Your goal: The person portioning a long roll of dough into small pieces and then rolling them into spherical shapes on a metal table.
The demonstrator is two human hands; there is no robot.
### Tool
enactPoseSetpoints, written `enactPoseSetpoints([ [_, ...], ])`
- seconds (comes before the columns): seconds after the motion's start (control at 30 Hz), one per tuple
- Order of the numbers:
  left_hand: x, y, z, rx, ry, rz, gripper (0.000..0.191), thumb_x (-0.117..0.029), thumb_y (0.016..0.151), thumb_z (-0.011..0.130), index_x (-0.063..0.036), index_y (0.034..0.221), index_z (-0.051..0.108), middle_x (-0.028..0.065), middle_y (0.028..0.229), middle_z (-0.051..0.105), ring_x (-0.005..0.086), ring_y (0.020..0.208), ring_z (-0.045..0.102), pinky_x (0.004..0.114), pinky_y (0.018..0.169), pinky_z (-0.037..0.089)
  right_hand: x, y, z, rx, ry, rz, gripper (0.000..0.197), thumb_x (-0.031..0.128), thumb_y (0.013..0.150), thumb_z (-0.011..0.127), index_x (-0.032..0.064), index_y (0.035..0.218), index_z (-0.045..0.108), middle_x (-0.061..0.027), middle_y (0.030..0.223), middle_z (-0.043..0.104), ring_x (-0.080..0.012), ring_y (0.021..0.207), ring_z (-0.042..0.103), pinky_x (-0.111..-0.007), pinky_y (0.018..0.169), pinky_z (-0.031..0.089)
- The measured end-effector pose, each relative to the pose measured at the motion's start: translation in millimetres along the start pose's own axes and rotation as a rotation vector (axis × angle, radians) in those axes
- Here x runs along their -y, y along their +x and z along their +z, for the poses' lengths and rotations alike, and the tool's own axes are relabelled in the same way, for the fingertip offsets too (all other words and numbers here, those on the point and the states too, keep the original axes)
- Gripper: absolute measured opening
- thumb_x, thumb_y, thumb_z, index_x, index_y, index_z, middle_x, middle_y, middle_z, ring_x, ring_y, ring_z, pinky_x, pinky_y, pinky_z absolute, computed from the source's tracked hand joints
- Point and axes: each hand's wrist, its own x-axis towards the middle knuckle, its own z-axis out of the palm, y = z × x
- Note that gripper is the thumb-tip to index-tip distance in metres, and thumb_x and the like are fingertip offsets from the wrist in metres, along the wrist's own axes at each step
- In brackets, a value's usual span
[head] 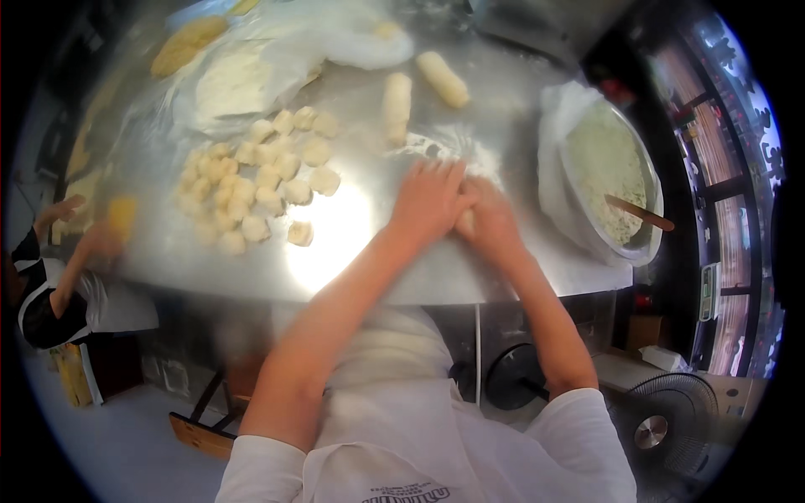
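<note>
My left hand (431, 198) and my right hand (490, 217) meet over the steel table (352, 270), fingers close together. A bit of pale dough (465, 224) shows between them; most of it is hidden under the hands. Loose flour (453, 144) lies just beyond my fingertips. Further back rest two dough rolls, one upright in view (397, 107) and one slanted (443, 80). Left of my hands is a cluster of small dough pieces (267, 176), with one piece (300, 233) a little apart near the front.
At the right stands a lined metal bowl (654, 182) of pale green-flecked filling with a wooden-handled tool (638, 212) in it. Plastic-covered dough (233, 82) and a brown-yellow mass (188, 45) lie back left. A co-worker's hand (100, 242) is at the far left, beside a yellow object (122, 217).
</note>
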Motion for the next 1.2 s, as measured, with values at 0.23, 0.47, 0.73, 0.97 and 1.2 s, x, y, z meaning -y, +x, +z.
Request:
enactPoseSetpoints([
  [0.23,-11,-71,-3,0.165,0.253,0.065,0.039,-0.025,0.087,0.071,-0.0086,0.121,0.062,0.0113,0.107,0.06,0.0297,0.103,0.056,0.045,0.091,0.042,-18,-65,6,0.053,-0.113,0.028,0.061,0.008,0.073,0.081,0.0075,0.13,0.058,-0.0148,0.123,0.061,-0.0372,0.114,0.056,-0.048,0.096,0.042],
  [0.47,25,-44,-38,0.132,0.279,0.0,0.029,-0.022,0.089,0.069,-0.0135,0.117,0.065,0.0076,0.092,0.059,0.0296,0.09,0.058,0.044,0.078,0.042,-24,-20,-6,-0.039,-0.086,-0.062,0.042,0.01,0.08,0.076,0.0074,0.121,0.068,-0.0115,0.111,0.07,-0.0339,0.1,0.062,-0.045,0.091,0.045],
  [0.73,-23,-132,-85,0.286,0.279,-0.119,0.051,-0.02,0.092,0.069,-0.0049,0.139,0.057,0.0199,0.139,0.056,0.0411,0.129,0.052,0.055,0.111,0.036,-64,-20,-5,-0.157,-0.091,0.274,0.065,0.036,0.093,0.069,-0.0009,0.144,0.051,-0.0272,0.148,0.048,-0.0425,0.137,0.045,-0.05,0.117,0.031],
  [0.97,-29,-88,-60,0.108,0.136,-0.113,0.054,-0.023,0.096,0.063,-0.001,0.145,0.051,0.0226,0.147,0.049,0.0443,0.134,0.048,0.058,0.114,0.032,-64,58,63,-0.104,-0.415,0.247,0.077,0.048,0.096,0.063,-0.0049,0.148,0.042,-0.0298,0.154,0.04,-0.0433,0.145,0.035,-0.053,0.121,0.024],
  [1.2,8,-71,-50,0.073,0.191,-0.219,0.051,-0.025,0.101,0.056,0.0005,0.144,0.05,0.0255,0.144,0.05,0.0453,0.131,0.048,0.054,0.113,0.036,-57,16,4,0.34,0.414,0.212,0.052,0.037,0.1,0.059,0.0069,0.142,0.058,-0.0204,0.145,0.057,-0.0356,0.141,0.047,-0.043,0.116,0.037],
])
